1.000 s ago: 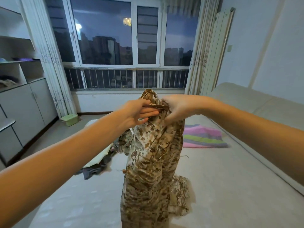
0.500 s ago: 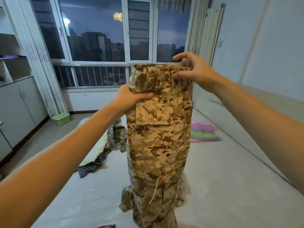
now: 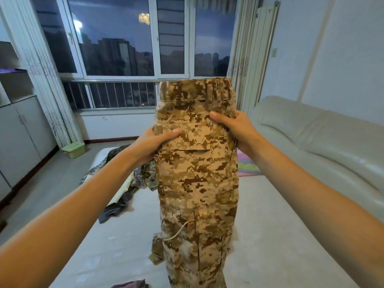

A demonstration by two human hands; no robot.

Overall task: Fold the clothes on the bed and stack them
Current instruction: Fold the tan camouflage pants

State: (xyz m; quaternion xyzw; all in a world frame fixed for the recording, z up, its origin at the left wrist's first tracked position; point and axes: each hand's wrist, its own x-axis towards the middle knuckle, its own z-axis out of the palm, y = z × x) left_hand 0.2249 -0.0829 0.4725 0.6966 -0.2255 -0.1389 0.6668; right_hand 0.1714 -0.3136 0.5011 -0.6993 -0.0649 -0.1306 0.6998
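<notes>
The room is lit from indoors by soft, cool light, while the window shows a dark dusk sky. A ceiling lamp's reflection glares faintly in the glass, with a second bright patch to its left. Shadows are weak and diffuse on the bed. The sofa carries a mild sheen. Wide-angle distortion bows the window frames and curtain near the edges. Fine detail looks smeared and slightly soft throughout, most at the corners.
</notes>
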